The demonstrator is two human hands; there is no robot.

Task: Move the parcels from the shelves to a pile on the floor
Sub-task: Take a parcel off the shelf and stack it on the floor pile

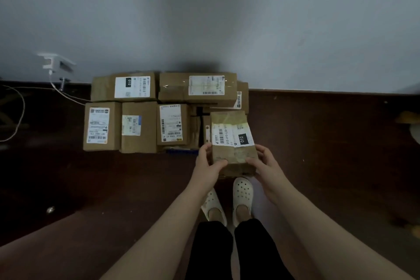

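You hold a taped cardboard parcel (231, 141) at the near right edge of the floor pile (159, 111), your left hand (210, 163) and right hand (267, 166) gripping its near corners, above your white clogs (242, 195).

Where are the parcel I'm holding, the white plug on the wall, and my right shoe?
held parcel (233, 137), head view, on its white shipping label.
white wall plug (48, 64), head view, on its white body above the cable.
right shoe (242, 193), head view, on its perforated toe.
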